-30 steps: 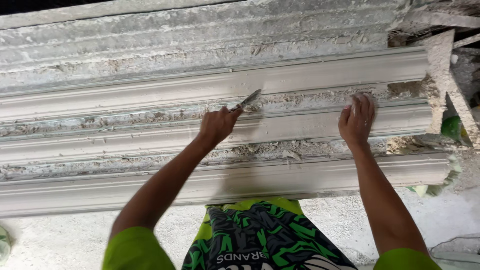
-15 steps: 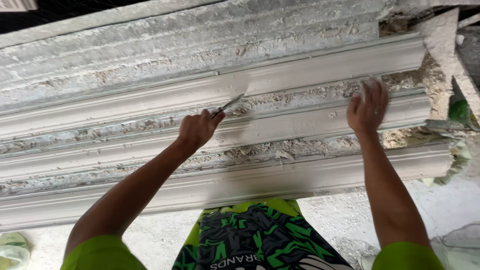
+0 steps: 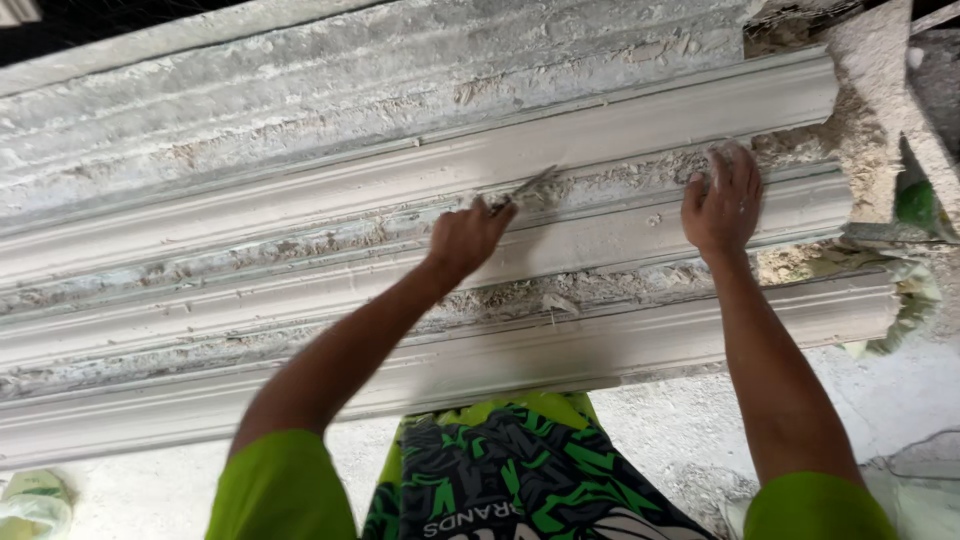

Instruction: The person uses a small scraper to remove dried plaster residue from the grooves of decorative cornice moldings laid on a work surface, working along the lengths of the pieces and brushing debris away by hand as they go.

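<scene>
1. Work piece: several long white plaster mouldings [image 3: 600, 130] lie side by side, running left to right and rising slightly to the right. Rough, crumbly plaster residue [image 3: 620, 185] fills the channels between the smooth profiles.

2. Left hand [image 3: 468, 238]: closed in a fist round the handle of a small metal blade [image 3: 530, 185]. The blade points up and right, its tip in the residue of the channel just beyond the middle moulding, about halfway along the pieces.

3. Right hand [image 3: 722, 200]: empty, fingers spread and laid flat on the same channel and the moulding edge, to the right of the blade and apart from it, near the right ends of the pieces.

4. Surroundings: a rough broken plaster block [image 3: 880, 110] stands at the far right end. A pale, dusty floor [image 3: 700, 430] shows below the near moulding. A green object [image 3: 915, 205] shows at the right edge; what it is cannot be told.

5. Judgement on method: the work in hand appears to be scraping loose residue out of the channel.
   - Keep the blade at a shallow angle so that it lifts crumbs without gouging the smooth profile beside it.
   - Work in short strokes along the line of the channel, not across it.
   - Keep the flat bracing hand clear of the stroke.
   - Plaster edges chip easily; light pressure near the raised lips is advised.
</scene>
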`<move>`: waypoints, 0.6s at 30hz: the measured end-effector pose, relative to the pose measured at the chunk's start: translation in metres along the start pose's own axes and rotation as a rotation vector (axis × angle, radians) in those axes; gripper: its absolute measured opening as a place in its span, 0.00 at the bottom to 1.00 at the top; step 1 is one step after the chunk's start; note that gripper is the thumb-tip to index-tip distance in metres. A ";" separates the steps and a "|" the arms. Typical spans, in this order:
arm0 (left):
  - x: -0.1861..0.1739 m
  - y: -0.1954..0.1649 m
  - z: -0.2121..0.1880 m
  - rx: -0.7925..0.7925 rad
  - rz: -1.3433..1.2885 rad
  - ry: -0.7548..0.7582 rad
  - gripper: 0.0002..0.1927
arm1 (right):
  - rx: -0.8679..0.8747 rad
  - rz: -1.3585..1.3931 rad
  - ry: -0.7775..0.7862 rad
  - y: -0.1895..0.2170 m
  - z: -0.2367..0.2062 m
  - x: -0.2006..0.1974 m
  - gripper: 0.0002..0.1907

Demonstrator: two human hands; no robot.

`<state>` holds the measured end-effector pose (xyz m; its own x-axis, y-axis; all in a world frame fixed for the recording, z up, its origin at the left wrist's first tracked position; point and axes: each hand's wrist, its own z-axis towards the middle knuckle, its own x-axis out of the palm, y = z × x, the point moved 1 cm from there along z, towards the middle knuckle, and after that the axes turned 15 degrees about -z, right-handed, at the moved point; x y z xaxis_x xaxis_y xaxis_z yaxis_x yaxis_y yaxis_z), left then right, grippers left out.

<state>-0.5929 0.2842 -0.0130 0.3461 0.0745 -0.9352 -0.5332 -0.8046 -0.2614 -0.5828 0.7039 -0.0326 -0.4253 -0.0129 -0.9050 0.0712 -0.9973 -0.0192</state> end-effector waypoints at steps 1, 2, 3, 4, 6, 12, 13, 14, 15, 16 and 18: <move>0.003 -0.001 0.002 0.014 0.033 -0.021 0.22 | 0.005 -0.007 -0.009 -0.001 0.000 -0.001 0.18; 0.005 0.000 -0.001 0.032 0.059 -0.043 0.21 | 0.008 -0.022 -0.013 -0.002 0.000 -0.001 0.18; 0.004 0.006 -0.007 0.046 0.082 -0.049 0.21 | 0.014 -0.023 -0.002 -0.002 0.000 -0.002 0.18; 0.000 0.015 -0.019 0.016 0.111 0.012 0.21 | 0.012 -0.025 0.013 -0.003 0.000 -0.002 0.17; -0.010 0.032 -0.041 -0.021 0.123 0.076 0.22 | 0.006 -0.027 0.010 -0.003 -0.001 -0.002 0.17; 0.011 -0.050 0.043 -0.021 -0.122 0.041 0.19 | 0.025 -0.005 -0.032 -0.001 -0.001 -0.005 0.19; 0.020 -0.064 0.059 0.022 -0.116 0.006 0.21 | 0.029 -0.017 -0.018 -0.001 -0.001 -0.005 0.19; 0.026 -0.069 0.067 0.042 -0.113 0.001 0.22 | 0.033 -0.022 0.001 -0.001 -0.001 -0.005 0.19; 0.029 -0.069 0.069 0.058 -0.115 -0.002 0.23 | 0.062 -0.032 0.023 -0.001 -0.002 -0.004 0.18; 0.029 -0.064 0.065 0.068 -0.122 -0.013 0.24 | 0.079 -0.043 0.043 -0.002 -0.002 -0.003 0.18; 0.017 -0.031 0.034 0.029 -0.096 0.015 0.18 | 0.099 -0.051 0.056 -0.003 0.000 0.001 0.17</move>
<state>-0.5963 0.3306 -0.0287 0.4081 0.1417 -0.9019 -0.5189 -0.7768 -0.3568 -0.5830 0.7068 -0.0335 -0.3746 0.0394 -0.9263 -0.0398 -0.9989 -0.0264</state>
